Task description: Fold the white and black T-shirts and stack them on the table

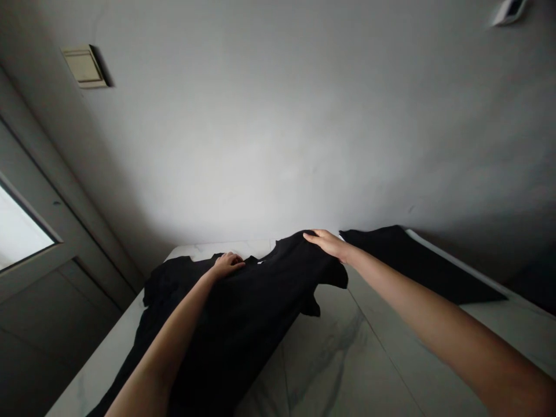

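A black T-shirt [243, 307] lies spread across a white marble-patterned table [330, 359], with a sleeve hanging out toward the middle of the table. My left hand [228, 265] is curled onto the cloth near the collar and holds it. My right hand [328, 243] reaches farther, its fingers closed over the shirt's upper edge on the right of the collar. My forearms cover part of the shirt's lower half.
A second black garment [417, 263] lies flat at the table's far right. A grey wall [278, 127] rises behind the table, with a beige switch plate [84, 66] on it. A door with a bright pane [19, 229] stands at the left.
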Available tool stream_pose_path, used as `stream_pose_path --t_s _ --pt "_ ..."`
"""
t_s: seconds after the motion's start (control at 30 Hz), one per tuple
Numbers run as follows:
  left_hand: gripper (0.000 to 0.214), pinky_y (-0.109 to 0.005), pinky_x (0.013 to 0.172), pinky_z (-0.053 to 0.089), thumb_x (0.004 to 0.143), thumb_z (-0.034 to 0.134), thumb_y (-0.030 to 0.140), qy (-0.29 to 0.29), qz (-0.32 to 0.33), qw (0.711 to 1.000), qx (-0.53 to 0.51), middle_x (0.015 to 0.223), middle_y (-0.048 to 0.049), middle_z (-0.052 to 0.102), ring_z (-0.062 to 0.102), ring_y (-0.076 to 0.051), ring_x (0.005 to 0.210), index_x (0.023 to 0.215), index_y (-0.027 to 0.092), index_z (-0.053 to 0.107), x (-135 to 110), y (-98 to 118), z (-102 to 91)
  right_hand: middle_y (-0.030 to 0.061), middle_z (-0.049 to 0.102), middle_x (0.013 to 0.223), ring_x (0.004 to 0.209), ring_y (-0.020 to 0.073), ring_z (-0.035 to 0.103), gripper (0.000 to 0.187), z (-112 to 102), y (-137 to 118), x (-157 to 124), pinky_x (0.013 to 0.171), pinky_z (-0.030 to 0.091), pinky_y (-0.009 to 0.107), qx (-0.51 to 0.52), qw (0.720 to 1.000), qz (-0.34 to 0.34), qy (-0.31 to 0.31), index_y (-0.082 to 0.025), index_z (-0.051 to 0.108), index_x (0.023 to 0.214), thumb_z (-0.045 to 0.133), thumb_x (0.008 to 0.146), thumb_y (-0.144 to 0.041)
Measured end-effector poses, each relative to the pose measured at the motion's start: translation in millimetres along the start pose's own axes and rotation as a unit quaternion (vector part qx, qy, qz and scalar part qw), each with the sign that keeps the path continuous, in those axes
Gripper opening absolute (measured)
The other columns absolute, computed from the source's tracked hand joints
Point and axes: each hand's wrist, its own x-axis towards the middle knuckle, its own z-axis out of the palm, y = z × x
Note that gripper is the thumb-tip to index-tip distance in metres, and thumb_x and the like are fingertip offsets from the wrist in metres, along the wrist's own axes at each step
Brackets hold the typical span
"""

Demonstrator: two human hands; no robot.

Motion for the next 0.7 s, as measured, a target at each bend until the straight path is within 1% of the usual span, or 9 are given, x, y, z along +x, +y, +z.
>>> stream_pose_path --t_s 0.1,0.17,0.23,0.3,0.4,0.5,0.6,0.67,0.7 --pt "0.048 -0.041 0.105 0.034 0.084 0.053 0.053 -0.005 -0.039 0.997 0.063 0.133 -0.0101 0.056 0.046 -0.03 0.125 0.123 0.025 0.061 -4 23 10.4 0.0073 0.074 0.1 0.102 0.0257 0.067 0.025 -17 22 -33 0.1 0.048 0.043 -0.012 1.0 0.014 0.018 -0.021 0.07 0.093 0.065 0.084 -0.043" --pt "0.057 -0.046 0.107 0.029 0.078 0.061 0.051 -0.005 -0.06 0.994 0.092 0.141 -0.0112 0.049 0.038 -0.034 0.131 0.13 0.027 0.055 -4 33 12.3 0.0069 0.073 0.106 0.107 0.0254 0.065 0.025 -18 33 -49 0.102 0.046 0.043 -0.004 1.0 0.015 0.014 -0.022 0.07 0.096 0.065 0.085 -0.043" --pt "0.062 -0.049 0.108 0.025 0.073 0.067 0.047 -0.011 -0.068 0.992 0.102 0.142 -0.0113 0.049 0.035 -0.036 0.133 0.13 0.028 0.055 -4 42 11.0 0.0076 0.073 0.108 0.107 0.0255 0.066 0.027 -13 42 -59 0.101 0.048 0.042 0.015 0.999 0.03 0.005 -0.022 0.07 0.098 0.063 0.086 -0.044" --pt "0.055 -0.05 0.108 0.023 0.07 0.07 0.043 -0.013 -0.071 0.992 0.103 0.136 -0.0108 0.053 0.036 -0.036 0.131 0.122 0.028 0.061 -5 49 7.7 0.0083 0.073 0.106 0.104 0.0255 0.067 0.028 -4 47 -64 0.098 0.05 0.042 0.033 0.999 0.039 -0.001 -0.02 0.07 0.098 0.061 0.087 -0.044" --pt "0.035 -0.052 0.108 0.023 0.066 0.07 0.038 -0.015 -0.071 0.992 0.1 0.127 -0.0108 0.058 0.039 -0.037 0.128 0.099 0.026 0.07 -8 61 0.4 0.0072 0.074 0.102 0.105 0.0255 0.067 0.028 6 50 -68 0.098 0.05 0.043 0.034 0.999 0.021 -0.001 -0.02 0.07 0.1 0.059 0.088 -0.042" --pt "0.025 -0.047 0.108 0.028 0.062 0.071 0.033 -0.033 -0.042 0.996 0.075 0.117 -0.0088 0.064 0.045 -0.034 0.123 0.085 0.024 0.071 -16 72 -11.0 0.0063 0.075 0.101 0.104 0.0245 0.067 0.025 2 42 -78 0.096 0.051 0.04 0.021 0.999 0.031 0.009 -0.021 0.071 0.098 0.058 0.09 -0.04" --pt "0.032 -0.036 0.1 0.04 0.066 0.065 0.036 -0.072 0.005 0.997 0.014 0.11 -0.0038 0.069 0.056 -0.026 0.111 0.096 0.025 0.071 -35 86 -34.7 0.0075 0.075 0.099 0.095 0.0227 0.07 0.024 -25 24 -99 0.09 0.054 0.036 0.022 0.996 0.089 -0.006 -0.019 0.071 0.094 0.058 0.091 -0.04" --pt "0.04 -0.033 0.092 0.046 0.069 0.063 0.041 -0.129 0.026 0.986 -0.098 0.11 -0.0029 0.071 0.06 -0.024 0.104 0.106 0.024 0.07 -54 100 -62.1 0.0083 0.075 0.096 0.09 0.0221 0.071 0.023 -57 7 -116 0.086 0.055 0.034 0.033 0.991 0.126 -0.031 -0.018 0.071 0.093 0.06 0.09 -0.038" --pt "0.044 -0.033 0.088 0.047 0.069 0.064 0.043 -0.165 0.03 0.971 -0.169 0.11 -0.0033 0.071 0.062 -0.024 0.102 0.109 0.023 0.069 -63 109 -79.2 0.0087 0.075 0.095 0.088 0.0222 0.071 0.022 -76 -2 -124 0.085 0.056 0.034 0.038 0.989 0.137 -0.04 -0.018 0.072 0.092 0.062 0.089 -0.038"
